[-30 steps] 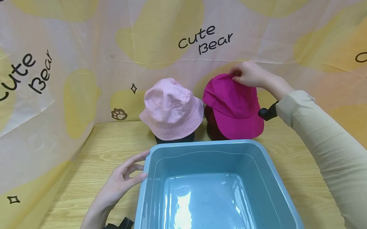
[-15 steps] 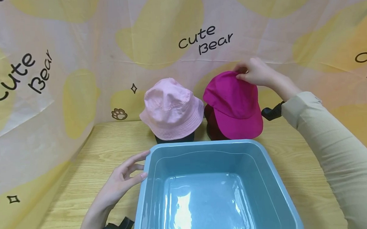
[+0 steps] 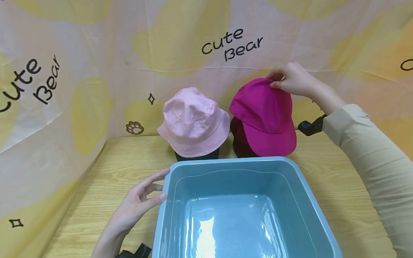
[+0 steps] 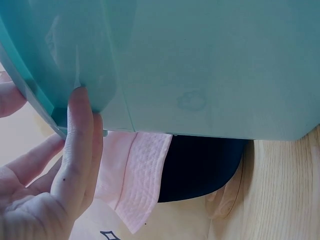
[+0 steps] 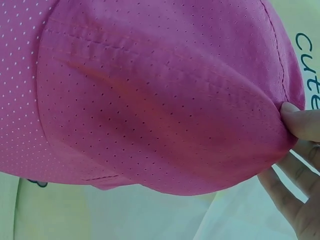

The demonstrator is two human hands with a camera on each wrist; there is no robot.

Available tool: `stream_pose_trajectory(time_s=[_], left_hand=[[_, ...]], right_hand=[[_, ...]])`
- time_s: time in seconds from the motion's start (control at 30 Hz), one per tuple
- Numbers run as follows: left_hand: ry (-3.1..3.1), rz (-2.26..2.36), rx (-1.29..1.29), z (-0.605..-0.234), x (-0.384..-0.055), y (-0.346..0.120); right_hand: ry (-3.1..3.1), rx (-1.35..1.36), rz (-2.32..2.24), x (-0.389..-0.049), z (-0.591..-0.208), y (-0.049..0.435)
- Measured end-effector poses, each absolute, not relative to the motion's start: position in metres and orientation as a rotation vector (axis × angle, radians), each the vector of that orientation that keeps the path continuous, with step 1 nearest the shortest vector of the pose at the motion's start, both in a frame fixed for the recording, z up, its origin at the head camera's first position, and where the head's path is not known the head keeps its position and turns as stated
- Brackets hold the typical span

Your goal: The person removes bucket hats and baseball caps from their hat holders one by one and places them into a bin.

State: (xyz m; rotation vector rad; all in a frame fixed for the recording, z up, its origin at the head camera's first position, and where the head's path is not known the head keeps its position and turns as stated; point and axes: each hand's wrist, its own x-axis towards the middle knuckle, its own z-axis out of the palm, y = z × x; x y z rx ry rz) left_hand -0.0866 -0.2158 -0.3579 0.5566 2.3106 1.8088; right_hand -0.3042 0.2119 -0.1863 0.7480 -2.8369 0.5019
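My right hand [image 3: 290, 78] pinches the crown top of a hot-pink baseball cap [image 3: 264, 108], its brim facing forward and down. The right wrist view shows the thumb on the perforated cap [image 5: 165, 110]; part of the fingers is hidden behind it. Under the cap, dark maroon and black headwear [image 3: 240, 141] shows. My left hand [image 3: 135, 201] rests with extended fingers on the left rim of a blue plastic basin [image 3: 228, 161]. In the left wrist view, straight fingers [image 4: 80, 130] touch the basin's outer wall [image 4: 200, 65] below its rim.
A light-pink bucket hat [image 3: 194, 122] stands left of the cap, over something black [image 3: 197, 157]. Both lie behind the basin on a wood-grain table [image 3: 125, 158]. A printed cloth [image 3: 176, 42] hangs behind and at the left.
My right hand has risen slightly and shifted right, drawing the crown of the baseball cap up with it. My left hand and the basin stay in place.
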Motion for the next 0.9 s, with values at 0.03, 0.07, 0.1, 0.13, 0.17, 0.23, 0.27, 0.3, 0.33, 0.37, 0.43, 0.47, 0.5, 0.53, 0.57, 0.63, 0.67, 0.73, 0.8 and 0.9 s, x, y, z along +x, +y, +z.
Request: stream_pose_trajectory(time_s=[0.03,0.07,0.1,0.13,0.17,0.23,0.27,0.3,0.33,0.37,0.43,0.47,0.5,0.53,0.57,0.63,0.67,0.73,0.8,0.9], left_hand=[[2.312,1.808,0.559,-0.358,-0.087,-0.216],[2.314,1.806,0.56,-0.358,-0.087,-0.216],[2.316,1.804,0.561,-0.358,-0.087,-0.216],[2.317,1.803,0.563,-0.358,-0.087,-0.216],[2.317,1.802,0.565,-0.358,-0.087,-0.216],[2.316,1.802,0.567,-0.358,-0.087,-0.216],[2.314,1.801,0.569,-0.358,-0.087,-0.216],[2.314,1.8,0.569,-0.358,-0.087,-0.217],[2.313,1.799,0.567,-0.358,-0.087,-0.217],[2.314,1.797,0.565,-0.358,-0.088,-0.217],[2.318,1.791,0.559,-0.358,-0.088,-0.217],[2.319,1.789,0.558,-0.358,-0.087,-0.217],[2.319,1.787,0.556,-0.358,-0.087,-0.217],[2.32,1.786,0.557,-0.358,-0.087,-0.217],[2.32,1.786,0.562,-0.358,-0.087,-0.216],[2.319,1.788,0.57,-0.357,-0.087,-0.216],[2.318,1.787,0.571,-0.357,-0.087,-0.216],[2.326,1.782,0.566,-0.357,-0.087,-0.216],[2.332,1.778,0.556,-0.356,-0.086,-0.216],[2.34,1.772,0.545,-0.356,-0.085,-0.215]], right_hand=[[-2.832,0.746,0.498,-0.304,-0.186,0.212],[-2.828,0.743,0.495,-0.303,-0.186,0.212],[-2.824,0.739,0.498,-0.303,-0.186,0.212],[-2.821,0.732,0.501,-0.302,-0.186,0.212],[-2.816,0.725,0.51,-0.302,-0.186,0.213],[-2.811,0.702,0.513,-0.301,-0.185,0.213],[-2.81,0.687,0.514,-0.301,-0.185,0.213],[-2.809,0.675,0.514,-0.3,-0.185,0.214],[-2.808,0.661,0.512,-0.3,-0.185,0.214],[-2.806,0.65,0.509,-0.299,-0.185,0.215],[-2.803,0.633,0.504,-0.298,-0.185,0.216],[-2.802,0.627,0.508,-0.297,-0.185,0.216],[-2.799,0.625,0.512,-0.296,-0.185,0.217],[-2.796,0.625,0.517,-0.295,-0.184,0.217],[-2.791,0.627,0.523,-0.293,-0.184,0.218],[-2.781,0.628,0.538,-0.291,-0.183,0.219],[-2.775,0.629,0.543,-0.289,-0.182,0.22],[-2.767,0.619,0.554,-0.287,-0.181,0.221],[-2.76,0.599,0.565,-0.284,-0.179,0.223],[-2.744,0.571,0.595,-0.279,-0.175,0.225]])
